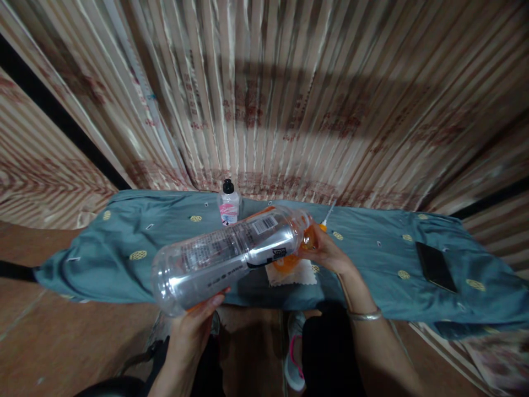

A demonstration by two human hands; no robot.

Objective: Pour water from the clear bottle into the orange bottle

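A large clear plastic bottle (pixel 231 256) with a printed silver label and barcode is held tilted above the cloth-covered surface, its neck towards the right. My left hand (pixel 200 314) supports it from below near its base, fingers closed around the underside. By the bottle's mouth, my right hand (pixel 326 251) is closed around an orange see-through container (pixel 287 264). The bottle hides much of that container, and the exact grip of the fingers is partly hidden. Under the container lies a white cloth (pixel 303 274) with a wavy edge.
Behind the bottle stands a smaller clear bottle (pixel 228 204) with a black cap and pink label. A thin white tube with an orange end (pixel 324 225) lies to the right. A dark flat phone-like object (pixel 435 266) rests farther right on the green patterned cloth (pixel 372 259). Striped curtains (pixel 264 121) hang behind.
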